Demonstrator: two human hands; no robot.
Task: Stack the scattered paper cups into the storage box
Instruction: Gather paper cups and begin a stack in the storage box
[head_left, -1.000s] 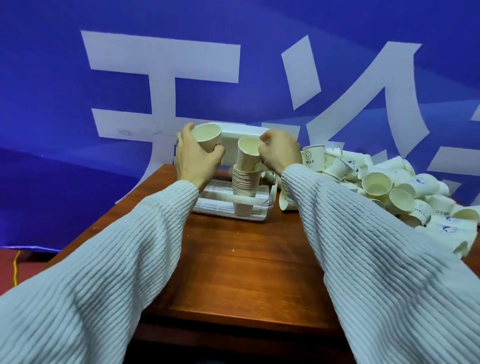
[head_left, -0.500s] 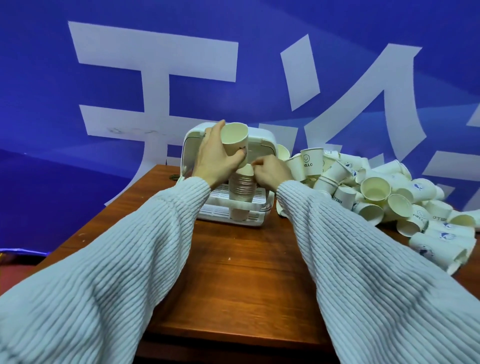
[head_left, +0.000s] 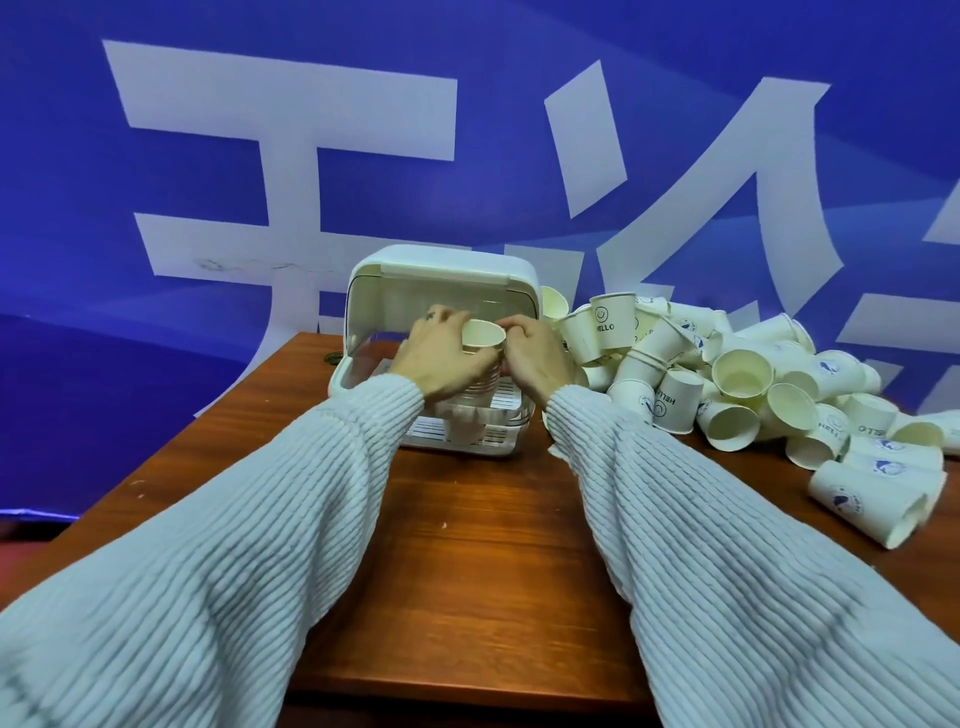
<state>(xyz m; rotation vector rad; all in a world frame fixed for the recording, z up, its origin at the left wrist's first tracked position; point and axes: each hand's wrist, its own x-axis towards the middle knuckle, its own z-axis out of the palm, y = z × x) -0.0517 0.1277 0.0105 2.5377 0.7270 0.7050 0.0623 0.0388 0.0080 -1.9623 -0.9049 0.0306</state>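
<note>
We are logging a table (head_left: 483, 571) of reddish wood, smooth and showing a soft sheen, at lower centre. Matt cream paper cups (head_left: 743, 384) are lying at right. The storage box (head_left: 441, 270) is looking like smooth white plastic, its front panel translucent. Ribbed pale knit sleeves (head_left: 234, 571) are filling the foreground; the blue backdrop (head_left: 156, 364) is appearing faintly glossy.

both arms wear a pale, blue-tinged white knit sweater with fine ribbing running across the loose sleeves, cuffs ending at the wrists. the left hand (head_left: 441, 353) and right hand (head_left: 535, 353) are bare.
</note>
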